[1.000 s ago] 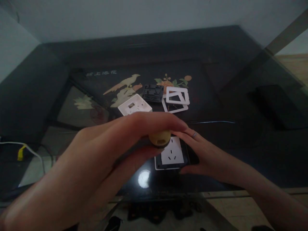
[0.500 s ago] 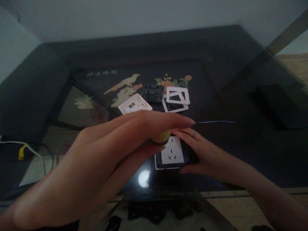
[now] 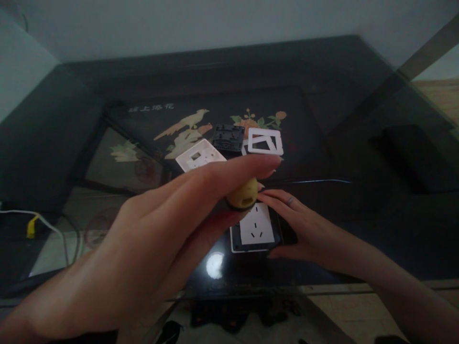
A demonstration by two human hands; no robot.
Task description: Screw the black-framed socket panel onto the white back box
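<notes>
My left hand (image 3: 172,215) is closed round a yellow-ended handle (image 3: 245,193), held over the upper left part of a wall socket (image 3: 256,224). Below the handle, the rest of the tool is hidden by the hand. The socket has a white face with slots and a dark surround, in a white-edged box on the dark table. My right hand (image 3: 301,222) lies at the socket's right side, fingers at its top edge and thumb at its lower right corner, gripping it.
Beyond my hands lie a white back box (image 3: 199,155), a dark socket part (image 3: 228,137) and white frames (image 3: 265,142), partly overlapping. A dark flat object (image 3: 416,157) is at the right, a white cable with a yellow tag (image 3: 32,227) at the left.
The fingers of my left hand have shifted up and slightly left, and more of the yellow handle end shows. My right hand and the socket have stayed in place.
</notes>
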